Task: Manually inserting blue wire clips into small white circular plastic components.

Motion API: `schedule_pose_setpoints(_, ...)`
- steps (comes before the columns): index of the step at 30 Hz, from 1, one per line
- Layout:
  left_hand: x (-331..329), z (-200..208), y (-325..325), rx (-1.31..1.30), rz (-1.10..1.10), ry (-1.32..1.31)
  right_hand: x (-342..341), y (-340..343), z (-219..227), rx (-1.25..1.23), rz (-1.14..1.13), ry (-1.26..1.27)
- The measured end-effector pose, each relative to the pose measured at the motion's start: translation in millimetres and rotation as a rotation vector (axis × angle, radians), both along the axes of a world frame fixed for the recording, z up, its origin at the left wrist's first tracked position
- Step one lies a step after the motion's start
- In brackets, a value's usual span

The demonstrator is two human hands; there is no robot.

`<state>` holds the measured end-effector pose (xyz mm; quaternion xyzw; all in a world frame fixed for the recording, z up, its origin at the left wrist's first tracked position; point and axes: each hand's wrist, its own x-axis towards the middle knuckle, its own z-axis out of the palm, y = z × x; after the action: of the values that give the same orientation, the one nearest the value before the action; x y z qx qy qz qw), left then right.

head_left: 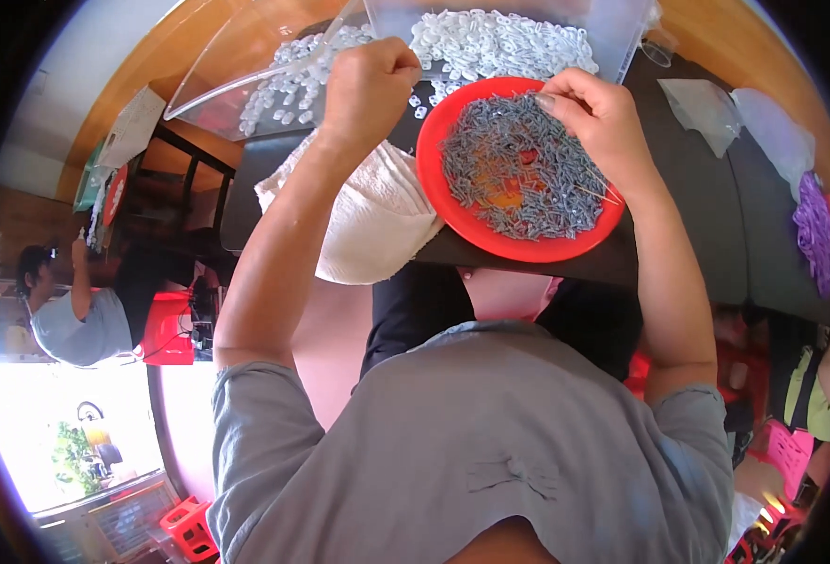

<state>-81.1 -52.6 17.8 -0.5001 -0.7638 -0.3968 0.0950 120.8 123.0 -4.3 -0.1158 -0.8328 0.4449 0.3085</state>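
Observation:
My left hand (370,94) is closed, raised above the table in front of the small white plastic pieces. Its fingertips are turned away, so what they hold is hidden. My right hand (605,127) is closed in a pinch at the upper right rim of a red plate (431,183); anything between thumb and forefinger is too small to make out. Many small grey screw-like pieces (490,141) lie spread in the plate. Many small white looped plastic pieces (499,42) sit in a clear plastic bin (622,38) at the far side, some spilling toward the plate.
A folded white cloth (377,226) lies left of the plate over the dark table's (687,216) near edge. Clear plastic bags (702,113) and a purple bundle (814,230) are at the right. Another person (81,320) sits at far left; a person in light green is at right.

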Motion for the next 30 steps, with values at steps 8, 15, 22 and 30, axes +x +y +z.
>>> schedule_pose_setpoints(8,-28.9,-51.1,17.1,-0.483,0.155,0.125,5.9,-1.0,4.7,0.506,0.059,-0.184)
schedule_pose_setpoints(15,-38.2,-56.2,13.5,-0.308,0.111,-0.062,1.0,-2.3,-8.2,0.837,0.054,-0.207)
schedule_pose_setpoints(22,-36.3,-48.0,-0.7,-0.34,0.007,-0.154,-3.0,-9.7,-8.8,0.836,0.108,-0.272)
schedule_pose_setpoints(30,-29.9,-49.9,6.1,-0.245,-0.013,-0.201,-6.9,-9.8,-11.6,0.681,0.071,-0.089)
